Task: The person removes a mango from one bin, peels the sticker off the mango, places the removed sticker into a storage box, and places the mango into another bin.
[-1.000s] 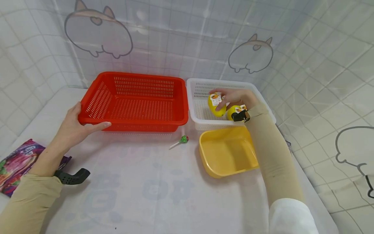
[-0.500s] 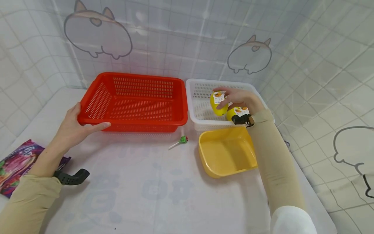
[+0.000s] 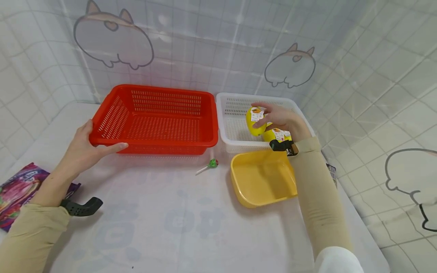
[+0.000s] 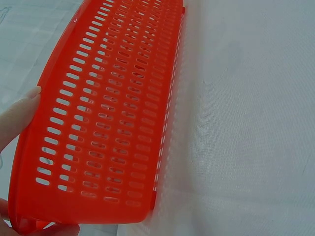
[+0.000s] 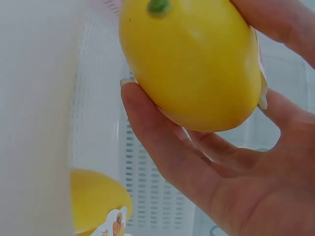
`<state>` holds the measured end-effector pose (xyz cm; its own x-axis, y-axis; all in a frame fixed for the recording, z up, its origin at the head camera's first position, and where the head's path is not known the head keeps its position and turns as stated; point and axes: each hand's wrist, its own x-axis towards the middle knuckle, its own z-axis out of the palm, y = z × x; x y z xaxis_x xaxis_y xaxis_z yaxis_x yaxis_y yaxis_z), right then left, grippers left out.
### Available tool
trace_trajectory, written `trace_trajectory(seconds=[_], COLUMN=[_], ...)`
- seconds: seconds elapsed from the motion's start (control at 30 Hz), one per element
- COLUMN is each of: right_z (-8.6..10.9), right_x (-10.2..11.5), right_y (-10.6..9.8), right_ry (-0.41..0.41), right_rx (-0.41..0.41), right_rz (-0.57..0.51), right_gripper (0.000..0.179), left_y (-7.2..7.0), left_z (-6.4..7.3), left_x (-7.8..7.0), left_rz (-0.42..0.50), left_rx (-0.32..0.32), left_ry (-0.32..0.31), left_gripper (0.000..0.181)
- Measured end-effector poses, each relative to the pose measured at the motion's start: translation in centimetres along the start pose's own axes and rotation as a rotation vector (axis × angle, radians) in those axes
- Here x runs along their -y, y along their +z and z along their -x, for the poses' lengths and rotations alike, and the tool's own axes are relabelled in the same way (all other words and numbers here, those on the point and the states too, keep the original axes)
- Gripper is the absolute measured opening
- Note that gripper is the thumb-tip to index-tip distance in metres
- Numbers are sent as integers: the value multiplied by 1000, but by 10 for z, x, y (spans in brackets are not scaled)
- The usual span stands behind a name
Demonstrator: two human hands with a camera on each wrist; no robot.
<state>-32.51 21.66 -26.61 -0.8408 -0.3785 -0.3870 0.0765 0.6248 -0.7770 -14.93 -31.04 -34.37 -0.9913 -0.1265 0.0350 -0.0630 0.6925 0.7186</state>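
Observation:
Near the back right, my right hand (image 3: 278, 115) holds a smooth yellow oval fruit (image 3: 256, 122) with a white picture label, above the floor of the white basket (image 3: 235, 143). The right wrist view shows a green stem end on this fruit (image 5: 192, 59), with fingers round its sides. A second labelled yellow fruit (image 3: 269, 133) lies in the basket, partly hidden by the hand and wrist strap. At the left, my left hand (image 3: 80, 149) grips the front left corner of a red slotted basket (image 3: 164, 143), its thumb along the front rim. Nothing is inside that basket.
In front of the white basket stands a yellow plastic tub (image 3: 252, 203), partly behind my right forearm. A green-wrapped lollipop (image 3: 213, 163) lies on the table. One purple package (image 3: 24, 189) sits by my left forearm; another small package (image 3: 332, 172) shows beyond the right forearm.
My right hand and the held fruit have shifted slightly to the right within the white basket. My left hand stays on the red basket. The view has drifted a little.

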Motion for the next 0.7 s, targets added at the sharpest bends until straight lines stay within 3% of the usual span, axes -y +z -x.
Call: trace_trajectory(seconds=[0.7], right_z=[22], right_x=[9], right_y=[15], right_ry=[-53], right_rx=[-50], right_rz=[-59], right_gripper=[87], left_y=[-1], left_z=[-2], left_x=[1], left_rz=[2], left_rx=[12], left_ry=[-21], left_gripper=[115])
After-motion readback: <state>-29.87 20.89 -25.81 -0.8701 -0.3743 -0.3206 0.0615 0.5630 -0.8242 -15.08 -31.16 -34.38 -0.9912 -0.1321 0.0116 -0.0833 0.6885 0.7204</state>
